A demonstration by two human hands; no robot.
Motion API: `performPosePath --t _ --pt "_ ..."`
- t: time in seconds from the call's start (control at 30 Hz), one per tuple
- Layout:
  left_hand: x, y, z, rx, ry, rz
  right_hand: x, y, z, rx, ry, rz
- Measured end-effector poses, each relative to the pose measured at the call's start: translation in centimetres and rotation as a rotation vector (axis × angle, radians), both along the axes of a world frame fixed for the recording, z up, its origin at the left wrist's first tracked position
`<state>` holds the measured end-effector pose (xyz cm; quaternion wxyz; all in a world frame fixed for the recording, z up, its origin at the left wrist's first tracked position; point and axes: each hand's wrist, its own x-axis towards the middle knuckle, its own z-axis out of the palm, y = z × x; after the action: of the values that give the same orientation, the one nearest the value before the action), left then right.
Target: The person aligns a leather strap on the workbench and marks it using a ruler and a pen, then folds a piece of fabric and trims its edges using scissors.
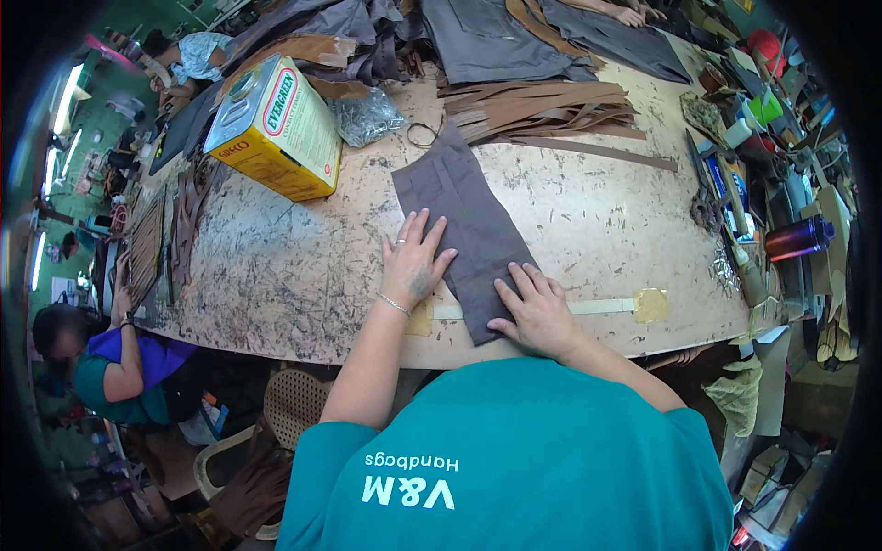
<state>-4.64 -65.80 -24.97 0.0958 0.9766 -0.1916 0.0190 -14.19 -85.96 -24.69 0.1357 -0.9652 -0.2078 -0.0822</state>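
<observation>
A dark grey-brown piece of fabric (pixel 469 207) lies slantwise on the worn table in front of me. On its left edge rests my left hand (pixel 415 262), its fingers spread and pointing away from me. My right hand (pixel 537 310) presses on the near right part of the fabric, fingers apart. Partly beneath the piece, a pale strip like a ruler or tape (pixel 602 306) runs along the table near its front edge. Yellowish tape (pixel 651 306) covers its right end, and more tape shows by the left end. Neither hand grips anything.
A yellow and white metal can (pixel 280 129) stands at the left, beside a clear plastic bag (pixel 367 117). Brown strips (pixel 551 108) lie in a bundle farther back. Dark fabric pieces (pixel 501 41) cover the far side. Tools and a tumbler (pixel 797 239) crowd the right. Another person (pixel 124 367) works at left.
</observation>
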Motion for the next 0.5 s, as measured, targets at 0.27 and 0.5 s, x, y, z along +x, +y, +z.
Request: performPosePath --t 0.27,0.5 --pt "-0.6 0.3 -0.5 -0.048 -0.033 0.02 -0.5 0.3 0.5 -0.086 0.115 -0.052" --pt "-1.1 0.7 -0.3 -0.117 -0.116 -0.004 -0.7 -0.4 0.8 -0.004 0.104 -0.033"
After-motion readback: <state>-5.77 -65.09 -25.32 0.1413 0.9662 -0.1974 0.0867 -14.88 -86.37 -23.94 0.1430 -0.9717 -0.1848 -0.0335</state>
